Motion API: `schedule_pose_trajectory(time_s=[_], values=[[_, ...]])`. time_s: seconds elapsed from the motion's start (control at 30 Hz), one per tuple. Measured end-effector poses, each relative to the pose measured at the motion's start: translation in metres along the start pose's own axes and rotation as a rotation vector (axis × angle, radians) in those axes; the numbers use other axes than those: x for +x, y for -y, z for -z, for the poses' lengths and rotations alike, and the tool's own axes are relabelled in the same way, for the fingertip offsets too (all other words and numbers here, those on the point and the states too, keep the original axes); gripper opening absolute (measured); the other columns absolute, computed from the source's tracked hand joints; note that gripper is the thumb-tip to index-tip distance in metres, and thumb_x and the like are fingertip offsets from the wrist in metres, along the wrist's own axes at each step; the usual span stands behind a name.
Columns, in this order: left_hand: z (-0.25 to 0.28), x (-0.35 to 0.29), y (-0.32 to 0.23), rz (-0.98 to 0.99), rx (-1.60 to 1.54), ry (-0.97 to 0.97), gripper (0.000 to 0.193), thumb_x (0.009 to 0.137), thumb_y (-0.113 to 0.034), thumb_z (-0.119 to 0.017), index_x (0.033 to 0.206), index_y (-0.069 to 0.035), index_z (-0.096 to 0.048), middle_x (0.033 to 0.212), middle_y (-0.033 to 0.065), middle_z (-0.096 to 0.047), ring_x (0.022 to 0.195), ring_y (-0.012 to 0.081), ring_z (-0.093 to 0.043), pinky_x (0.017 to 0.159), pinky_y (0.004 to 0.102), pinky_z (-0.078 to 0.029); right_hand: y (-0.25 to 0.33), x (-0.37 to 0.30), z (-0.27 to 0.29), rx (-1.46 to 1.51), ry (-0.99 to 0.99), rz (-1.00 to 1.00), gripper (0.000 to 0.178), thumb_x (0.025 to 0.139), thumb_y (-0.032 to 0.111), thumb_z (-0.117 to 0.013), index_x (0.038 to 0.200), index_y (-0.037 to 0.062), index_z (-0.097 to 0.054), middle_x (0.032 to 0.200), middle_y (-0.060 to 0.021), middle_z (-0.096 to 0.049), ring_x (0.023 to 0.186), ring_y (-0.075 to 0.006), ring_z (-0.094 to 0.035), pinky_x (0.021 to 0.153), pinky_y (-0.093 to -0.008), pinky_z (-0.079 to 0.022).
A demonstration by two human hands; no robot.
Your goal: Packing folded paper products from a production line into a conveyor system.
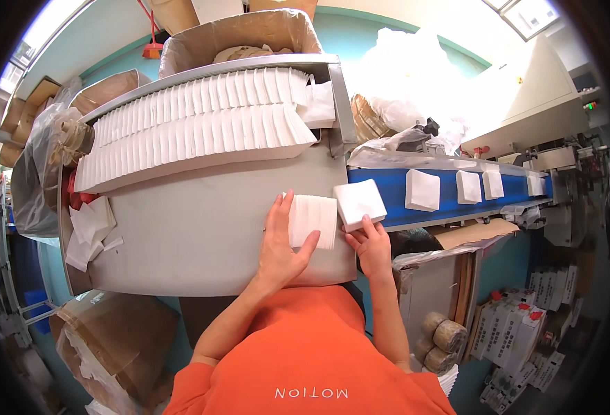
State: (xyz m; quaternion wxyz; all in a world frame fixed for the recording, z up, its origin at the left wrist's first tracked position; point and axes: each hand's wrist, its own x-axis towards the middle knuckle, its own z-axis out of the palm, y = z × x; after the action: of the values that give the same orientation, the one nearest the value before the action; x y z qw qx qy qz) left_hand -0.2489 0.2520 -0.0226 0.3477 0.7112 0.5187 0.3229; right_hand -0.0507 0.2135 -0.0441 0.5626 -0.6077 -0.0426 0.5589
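Observation:
My left hand (279, 242) rests at the left side of a short row of white paper napkin stacks (312, 221) on the metal table. Its fingers are stretched out and the thumb is spread over the near part of the row. At the table's right edge, my right hand (369, 247) grips the near edge of another white napkin stack (359, 200). That stack is slightly tilted, where the blue conveyor belt (391, 196) meets the table. Fingers beneath the stack are partly hidden. More napkin stacks (422, 190) lie spaced along the belt.
Two long rows of napkin stacks (194, 131) stand along the table's (180, 235) raised back rim. Loose napkins (89, 232) lie at its left end. A large carton (239, 41) stands behind; a bag-lined box (115, 339) sits near left. Tape rolls (450, 335) are at lower right.

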Motion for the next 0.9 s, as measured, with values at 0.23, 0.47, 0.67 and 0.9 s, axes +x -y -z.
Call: schedule_pose_trajectory(time_s=[0.23, 0.47, 0.67, 0.9], values=[[-0.008, -0.001, -0.002, 0.008, -0.120, 0.063, 0.095, 0.080, -0.019, -0.076, 0.151, -0.001, -0.016, 0.143, 0.0280, -0.036, 0.130, 0.0433, -0.040, 0.105, 0.0472, -0.039, -0.007, -0.013, -0.021, -0.444, 0.347, 0.145, 0.038, 0.093, 0.030, -0.066, 0.117, 0.0008, -0.058, 0.097, -0.0032, -0.063, 0.082, -0.0072, -0.057, 0.067, -0.0238, -0.047], [-0.003, 0.001, 0.000, 0.141, -0.307, 0.035, 0.095, 0.082, -0.019, -0.074, 0.151, 0.000, -0.012, 0.143, 0.0279, -0.037, 0.130, 0.0417, -0.043, 0.106, 0.0450, -0.038, 0.002, 0.000, 0.007, -0.137, 0.129, -0.050, 0.032, 0.095, 0.017, -0.058, 0.123, 0.0009, -0.055, 0.108, -0.0058, -0.064, 0.084, -0.0122, -0.064, 0.066, -0.0237, -0.050], [-0.007, 0.002, 0.009, 0.235, -0.378, 0.178, 0.094, 0.083, -0.022, -0.074, 0.151, 0.000, -0.011, 0.139, 0.0248, -0.046, 0.128, 0.0337, -0.048, 0.105, 0.0404, -0.040, 0.003, -0.016, -0.033, -0.525, 0.289, 0.183, 0.044, 0.093, 0.035, -0.067, 0.115, -0.0010, -0.056, 0.098, -0.0065, -0.064, 0.086, -0.0096, -0.059, 0.071, -0.0244, -0.049], [-0.004, -0.001, 0.004, 0.237, -0.397, 0.125, 0.089, 0.084, -0.024, -0.073, 0.150, 0.001, -0.019, 0.139, 0.0237, -0.047, 0.126, 0.0327, -0.051, 0.103, 0.0388, -0.041, -0.009, 0.003, -0.001, -0.277, 0.245, -0.070, 0.031, 0.092, 0.018, -0.062, 0.117, -0.0002, -0.058, 0.100, -0.0057, -0.066, 0.079, -0.0124, -0.063, 0.063, -0.0230, -0.049]])
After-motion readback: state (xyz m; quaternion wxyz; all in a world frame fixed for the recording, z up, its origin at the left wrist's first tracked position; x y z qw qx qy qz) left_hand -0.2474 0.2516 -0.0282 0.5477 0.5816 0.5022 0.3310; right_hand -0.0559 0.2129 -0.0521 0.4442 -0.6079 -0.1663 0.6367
